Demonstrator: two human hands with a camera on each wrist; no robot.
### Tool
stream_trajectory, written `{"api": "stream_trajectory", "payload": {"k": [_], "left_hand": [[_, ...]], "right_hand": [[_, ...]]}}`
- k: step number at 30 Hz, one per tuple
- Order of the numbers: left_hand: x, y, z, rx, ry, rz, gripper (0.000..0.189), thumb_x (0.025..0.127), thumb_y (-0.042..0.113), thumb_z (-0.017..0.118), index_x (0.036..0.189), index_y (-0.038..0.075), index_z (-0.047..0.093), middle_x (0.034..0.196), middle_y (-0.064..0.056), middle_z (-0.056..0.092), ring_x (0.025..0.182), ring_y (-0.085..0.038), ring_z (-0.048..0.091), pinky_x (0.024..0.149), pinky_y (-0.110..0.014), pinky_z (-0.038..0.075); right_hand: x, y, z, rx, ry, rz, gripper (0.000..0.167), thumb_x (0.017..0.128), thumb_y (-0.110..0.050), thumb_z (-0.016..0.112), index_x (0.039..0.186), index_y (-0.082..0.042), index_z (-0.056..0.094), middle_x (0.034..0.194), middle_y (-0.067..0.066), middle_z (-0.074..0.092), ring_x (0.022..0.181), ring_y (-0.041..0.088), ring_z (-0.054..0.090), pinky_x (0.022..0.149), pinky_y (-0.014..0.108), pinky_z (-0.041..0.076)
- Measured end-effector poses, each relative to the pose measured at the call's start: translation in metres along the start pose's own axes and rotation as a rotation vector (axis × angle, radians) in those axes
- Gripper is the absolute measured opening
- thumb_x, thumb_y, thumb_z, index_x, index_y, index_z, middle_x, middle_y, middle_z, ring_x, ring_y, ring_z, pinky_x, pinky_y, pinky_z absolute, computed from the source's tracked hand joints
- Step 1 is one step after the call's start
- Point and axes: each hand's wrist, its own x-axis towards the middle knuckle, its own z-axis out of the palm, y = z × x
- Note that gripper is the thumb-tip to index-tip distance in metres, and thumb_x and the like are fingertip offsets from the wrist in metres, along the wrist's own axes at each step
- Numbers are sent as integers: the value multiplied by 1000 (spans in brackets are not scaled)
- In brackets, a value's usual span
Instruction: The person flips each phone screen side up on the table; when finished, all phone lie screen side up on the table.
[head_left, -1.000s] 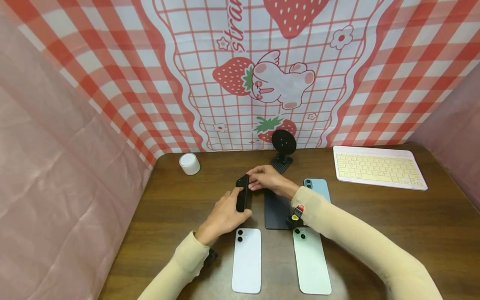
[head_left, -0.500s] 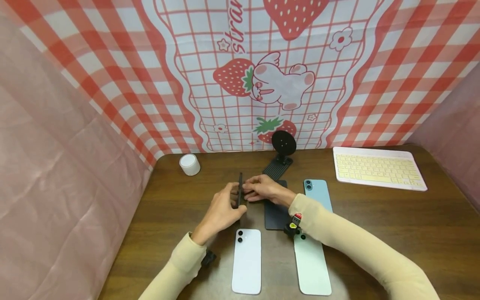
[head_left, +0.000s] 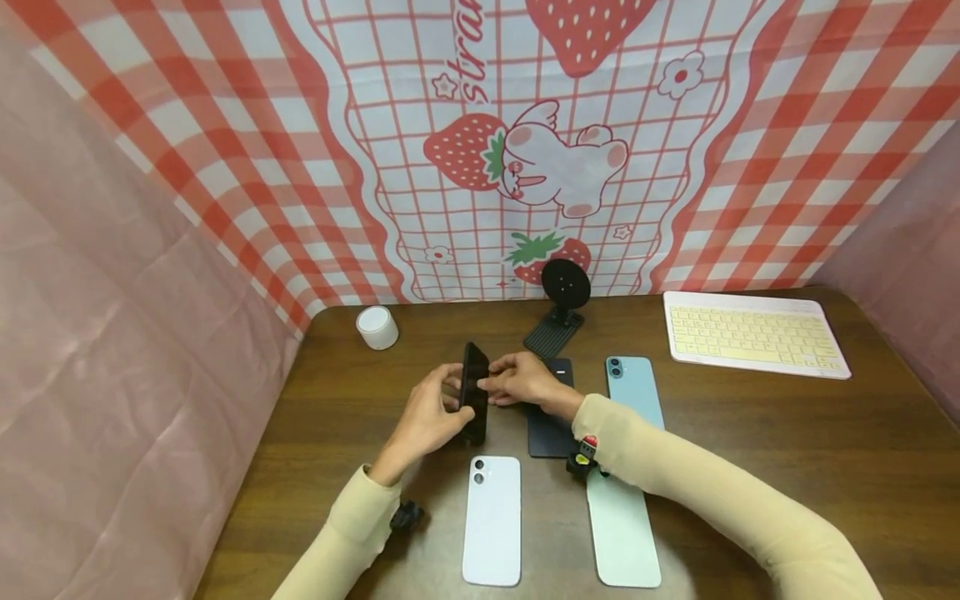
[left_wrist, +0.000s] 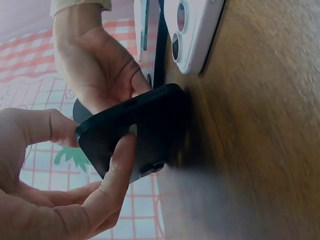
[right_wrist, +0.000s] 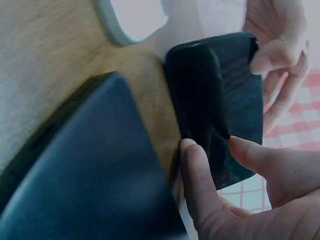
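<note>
A black smartphone (head_left: 474, 392) stands tilted on edge at mid-table, its glossy screen facing right. My left hand (head_left: 431, 410) grips it from the left, thumb on the near edge. In the left wrist view one left fingertip presses the phone's matte back (left_wrist: 110, 145), above the camera lenses. On the screen side is my right hand (head_left: 528, 382). The right wrist view shows its thumb on the screen (right_wrist: 235, 100) and its index fingertip at the long lower edge. Beneath the right wrist lies a dark tablet-like slab (head_left: 547, 433), partly covered.
A white phone (head_left: 492, 521) lies in front, a pale green phone (head_left: 626, 533) and a light blue phone (head_left: 636, 392) to the right. Further back are a white cylinder (head_left: 377, 327), a black stand (head_left: 564, 287) and a keyboard (head_left: 757, 333).
The black phone has shifted slightly left and nearer, turning past edge-on so that its screen shows instead of its back. Both hands moved with it, the right fingers now at the screen.
</note>
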Motion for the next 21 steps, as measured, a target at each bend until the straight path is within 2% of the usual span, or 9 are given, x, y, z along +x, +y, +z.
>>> {"api": "stream_trajectory", "payload": {"k": [10,16,21], "left_hand": [[1,-12,-8,9,-33,-42,64,81,-6,72,143,-5,55,112,-20,62,87,-23,69,74,-33,57],[1,-16,-9,21,-51,-108,63,83,-5,75,143,-4,56,110,-19,63,87,-23,69,76,-35,58],[2,-18,-9,47,-68,-130,63,84,-2,76,144,-3,56,112,-20,64,90,-25,70,80,-38,59]], "right_hand": [[-1,0,7,-54,113,-45,56,85,-6,85,131,11,58,98,21,74,67,16,75,66,32,64],[-2,-1,10,-108,161,-64,60,78,0,89,129,10,59,94,15,68,62,16,73,63,32,64],[-2,0,10,-189,176,-74,62,77,-2,90,131,7,59,97,17,69,61,16,72,60,31,63]]}}
